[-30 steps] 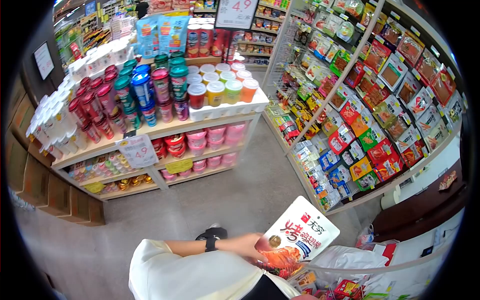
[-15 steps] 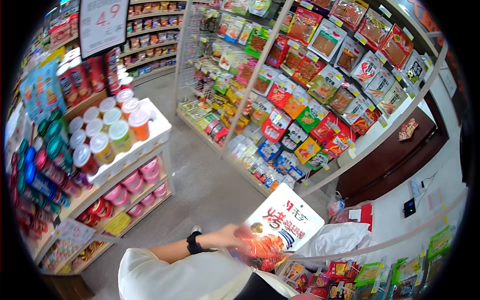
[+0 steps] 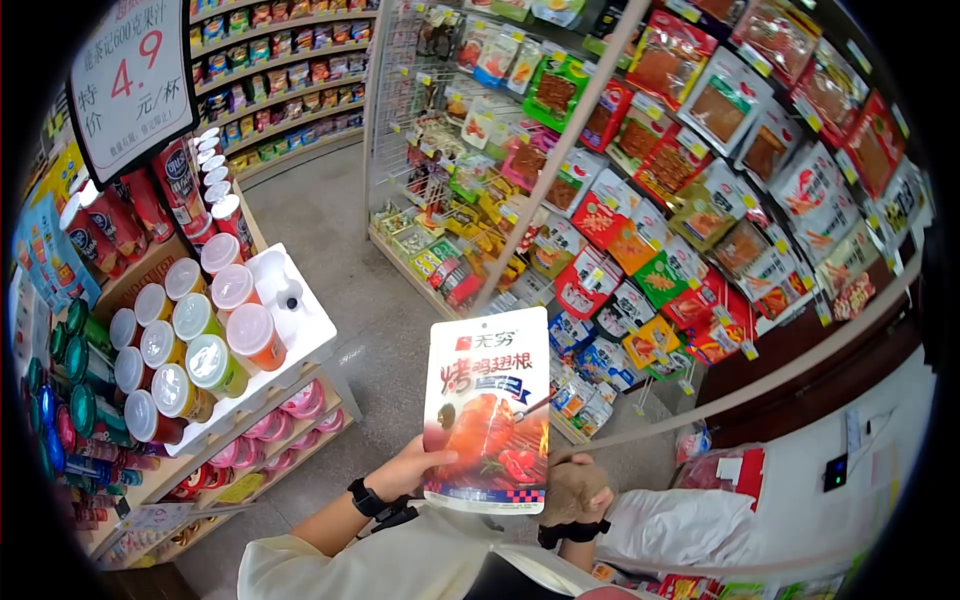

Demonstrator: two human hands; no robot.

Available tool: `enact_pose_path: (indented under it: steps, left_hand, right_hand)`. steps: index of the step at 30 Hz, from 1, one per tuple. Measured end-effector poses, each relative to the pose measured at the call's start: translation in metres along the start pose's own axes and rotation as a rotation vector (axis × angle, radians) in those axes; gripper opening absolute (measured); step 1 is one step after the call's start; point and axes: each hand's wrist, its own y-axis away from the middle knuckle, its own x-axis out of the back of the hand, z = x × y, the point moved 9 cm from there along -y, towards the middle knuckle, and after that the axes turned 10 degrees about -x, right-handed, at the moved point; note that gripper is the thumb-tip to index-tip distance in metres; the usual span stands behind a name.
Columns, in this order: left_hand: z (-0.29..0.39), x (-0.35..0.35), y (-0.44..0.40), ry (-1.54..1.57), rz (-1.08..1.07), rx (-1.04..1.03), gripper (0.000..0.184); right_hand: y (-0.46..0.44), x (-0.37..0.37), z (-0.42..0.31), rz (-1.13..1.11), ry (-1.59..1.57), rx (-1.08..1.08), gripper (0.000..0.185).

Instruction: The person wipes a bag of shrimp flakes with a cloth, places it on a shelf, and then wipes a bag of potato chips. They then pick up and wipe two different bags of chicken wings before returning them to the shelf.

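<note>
My left hand (image 3: 408, 466) grips a white and red snack pouch (image 3: 487, 415) by its lower left side, thumb across the front. The pouch stands upright, its printed front with roasted chicken pieces facing me. Just right of it is my right hand (image 3: 600, 500), wearing a black wrist strap. Its fingers are curled against something brown and rounded (image 3: 571, 488), which I cannot make out. The pouch's right edge lies close to that brown shape. Whether they touch is unclear.
On the left, a white foam tray (image 3: 300, 290) with several lidded drink cups (image 3: 207, 360) tops a stocked shelf. A price sign (image 3: 130, 85) stands above. Ahead, a rack of hanging snack packs (image 3: 600, 280) faces the aisle floor (image 3: 365, 375). A white bag (image 3: 680, 525) lies at lower right.
My left hand has brought the pouch leftward and turned it upright, front toward me. My right hand has come into view beside it. The view has shifted, bringing the cups and price sign lower left.
</note>
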Motion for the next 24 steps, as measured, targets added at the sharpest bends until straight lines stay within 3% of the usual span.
enact_pose_path:
  steps: [3,7,10,15,17,18,22,24]
  left_hand:
    - [0.006,0.03,-0.033,-0.031,-0.013,-0.008,0.046]
    - [0.043,0.06,-0.081,-0.088,0.157,-0.088,0.038]
    - [0.072,0.073,-0.128,-0.062,0.151,-0.119,0.042]
    - [0.137,0.098,-0.206,-0.257,0.271,-0.252,0.038]
    - [0.171,0.094,-0.23,-0.572,0.306,-0.247,0.041]
    - [0.185,0.091,-0.241,-0.536,0.322,-0.329,0.042]
    - [0.202,0.103,-0.286,-0.742,0.257,-0.294,0.038]
    - [0.217,0.113,-0.3,-0.656,0.304,-0.27,0.038]
  right_hand:
    - [-0.051,0.007,-0.001,-0.146,0.248,-0.182,0.079]
    - [-0.138,0.002,-0.006,-0.243,0.241,-0.291,0.079]
    - [-0.199,0.032,-0.018,-0.431,0.178,-0.307,0.079]
    - [-0.322,-0.022,-0.083,-0.669,0.146,-0.255,0.072]
    - [-0.363,-0.02,-0.088,-0.718,0.615,-0.353,0.069]
    - [-0.382,-0.018,-0.087,-0.708,0.677,-0.456,0.072]
    - [-0.457,-0.04,-0.077,-0.768,0.875,-0.607,0.079]
    - [-0.487,-0.038,-0.07,-0.727,0.775,-0.646,0.081]
